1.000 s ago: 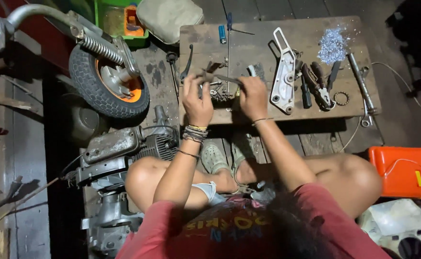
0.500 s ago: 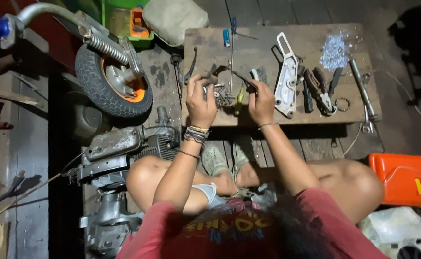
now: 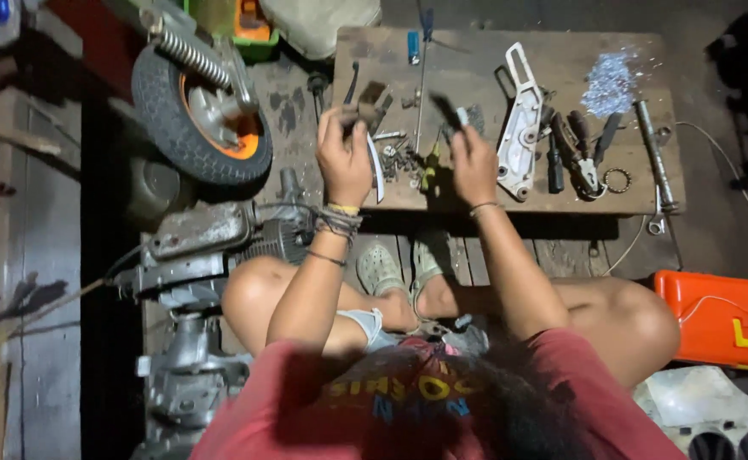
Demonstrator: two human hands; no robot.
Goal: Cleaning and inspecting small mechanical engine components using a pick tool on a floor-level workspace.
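My left hand (image 3: 344,162) is raised over the near edge of a low wooden board (image 3: 476,64) and grips a small dark metal part (image 3: 363,109). A thin white curved strip (image 3: 377,175) hangs beside that hand. My right hand (image 3: 473,162) holds a slim dark tool (image 3: 447,111) that points up and to the left. Between the hands, on the board, lies a heap of small bolts and metal bits (image 3: 404,158). Bracelets circle both wrists.
A white metal bracket (image 3: 519,119), pliers (image 3: 583,162), a ring (image 3: 618,179), a long bolt (image 3: 651,149) and shiny scraps (image 3: 608,81) lie on the board's right. A small wheel (image 3: 195,111) and engine (image 3: 212,247) stand at left, an orange case (image 3: 723,319) at right.
Both hands have lifted from the heap of small parts and moved apart. The right hand has swung its dark tool upward.
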